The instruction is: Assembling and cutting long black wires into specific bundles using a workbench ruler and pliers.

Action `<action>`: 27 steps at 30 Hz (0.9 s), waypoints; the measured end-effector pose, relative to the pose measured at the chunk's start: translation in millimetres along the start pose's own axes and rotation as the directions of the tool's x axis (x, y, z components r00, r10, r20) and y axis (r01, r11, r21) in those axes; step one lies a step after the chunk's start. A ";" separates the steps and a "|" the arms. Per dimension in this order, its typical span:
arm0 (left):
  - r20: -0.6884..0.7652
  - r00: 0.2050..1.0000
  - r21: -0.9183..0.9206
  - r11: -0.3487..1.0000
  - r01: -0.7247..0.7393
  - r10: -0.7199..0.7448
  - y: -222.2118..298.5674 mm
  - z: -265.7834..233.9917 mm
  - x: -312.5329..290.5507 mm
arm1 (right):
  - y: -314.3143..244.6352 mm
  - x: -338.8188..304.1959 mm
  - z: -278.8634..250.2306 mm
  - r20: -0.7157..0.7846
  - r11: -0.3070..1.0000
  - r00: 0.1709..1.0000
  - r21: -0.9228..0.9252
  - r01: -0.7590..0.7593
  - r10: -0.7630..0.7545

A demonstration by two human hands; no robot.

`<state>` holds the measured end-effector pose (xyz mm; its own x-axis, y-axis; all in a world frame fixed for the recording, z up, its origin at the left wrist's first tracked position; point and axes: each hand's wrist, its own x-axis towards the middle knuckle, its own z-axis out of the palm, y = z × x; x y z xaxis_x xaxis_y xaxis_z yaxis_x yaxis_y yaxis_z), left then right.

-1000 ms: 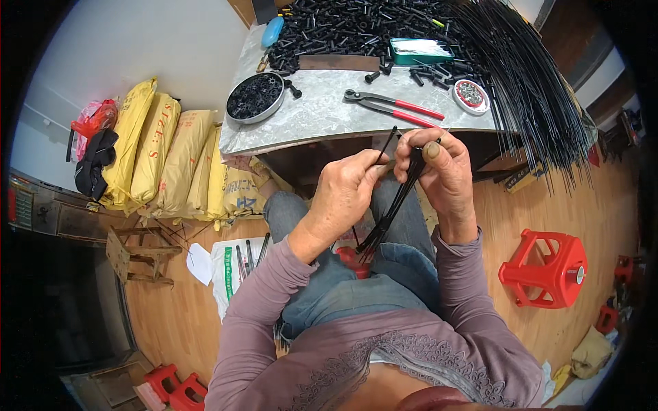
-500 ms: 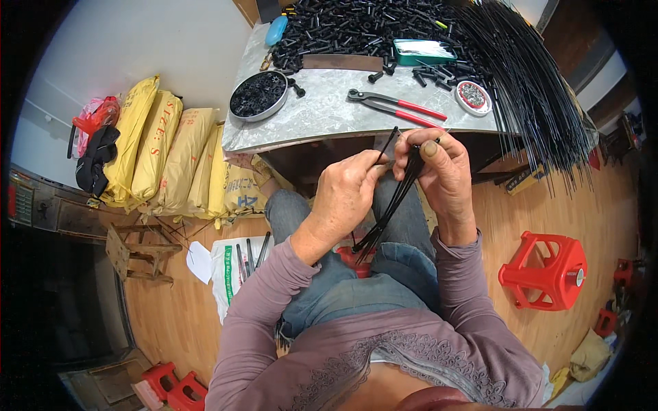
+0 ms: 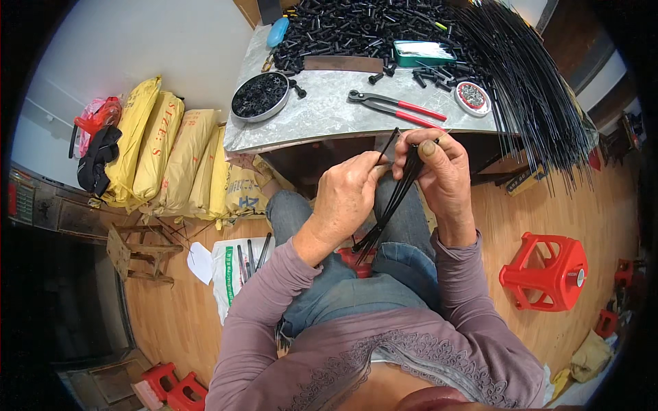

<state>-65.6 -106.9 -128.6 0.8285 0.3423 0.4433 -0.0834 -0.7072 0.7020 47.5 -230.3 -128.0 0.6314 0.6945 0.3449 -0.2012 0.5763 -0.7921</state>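
Note:
Over my lap, in front of the table's near edge, both hands work close together. My right hand (image 3: 444,171), fingers closed, grips the upper end of a bundle of thin black rods (image 3: 392,207), which hangs down and to the left between my knees. My left hand (image 3: 346,198) is pinched around a single thin black rod (image 3: 388,142), its tip pointing up beside my right fingertips. Just what lies between the fingertips is too small to make out. Beyond the hands, red-handled pincers (image 3: 397,108) lie on the grey table (image 3: 325,103).
A pile of short black tubular parts (image 3: 356,27) covers the table's back. Long black rods (image 3: 528,89) overhang its right edge. Nearby are a round tin of small black parts (image 3: 260,96) and a small round container (image 3: 473,98). Yellow sacks (image 3: 157,147) stand left; a red stool (image 3: 546,272) is right.
Both hands hold nearly the same place and grip. The whole view has shifted very slightly; nothing has been taken up or let go.

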 end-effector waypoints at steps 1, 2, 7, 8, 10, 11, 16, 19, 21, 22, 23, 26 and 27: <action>-0.001 1.000 0.005 1.000 -0.003 0.003 0.5 -0.2 -0.2 | -0.4 -0.2 0.7 -0.012 1.000 1.000 0.006 -0.010 0.010; -0.001 1.000 0.005 1.000 -0.004 0.004 0.2 0.1 -0.4 | -0.9 -0.5 1.5 -0.025 1.000 0.999 0.011 -0.020 0.021; -0.039 0.996 0.173 0.983 -0.070 0.077 5.4 0.8 -2.5 | -4.2 -5.7 17.4 -0.125 0.992 0.992 -0.122 -0.013 -0.003; -0.039 0.996 0.172 0.983 -0.071 0.079 5.7 2.0 -3.5 | -4.5 -6.3 19.7 -0.173 0.987 0.985 -0.160 -0.025 -0.003; -0.071 0.991 0.167 0.981 -0.097 0.110 5.8 3.8 -4.9 | -0.6 -5.7 18.6 -0.223 0.959 0.973 -0.284 -0.003 -0.063; -0.071 0.991 0.168 0.981 -0.100 0.113 6.4 3.8 -5.6 | 0.6 -5.3 18.2 -0.266 0.915 0.956 -0.403 0.009 -0.126; -0.092 0.996 -0.202 0.979 -0.026 0.007 7.3 -2.7 -4.9 | 1.7 2.7 16.1 -0.229 0.942 0.973 -0.328 -0.067 -0.010; -0.083 0.991 -0.381 0.922 0.069 -0.108 15.7 -12.4 -1.5 | 8.4 3.4 13.5 -0.148 0.919 0.985 -0.368 -0.141 0.092; -0.039 0.961 -0.673 0.718 0.178 -0.275 13.7 -10.6 -3.5 | 17.9 0.4 14.7 -0.073 0.939 0.987 -0.303 -0.161 0.146; -0.017 0.963 -0.705 0.686 0.180 -0.270 10.7 -12.7 -4.1 | 19.2 1.2 14.4 -0.036 0.949 0.982 -0.253 -0.189 0.186; 0.006 0.965 -0.737 0.651 0.183 -0.263 7.1 -14.4 -4.8 | 15.9 3.0 13.4 0.005 0.945 0.973 -0.241 -0.223 0.230; -0.020 0.948 -0.776 0.602 0.186 -0.318 -0.2 -13.8 -8.0 | 22.3 3.3 11.5 0.001 0.933 0.952 -0.200 -0.299 0.305; -0.016 0.947 -0.773 0.604 0.192 -0.321 0.0 -13.7 -8.0 | 28.5 2.9 8.3 0.021 0.927 0.952 -0.236 -0.291 0.304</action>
<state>-79.8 -101.2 -124.6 0.8026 0.5611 0.2027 -0.3191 0.1167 0.9405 37.4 -208.3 -145.3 0.5242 0.8459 0.0980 -0.1940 0.2307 -0.9535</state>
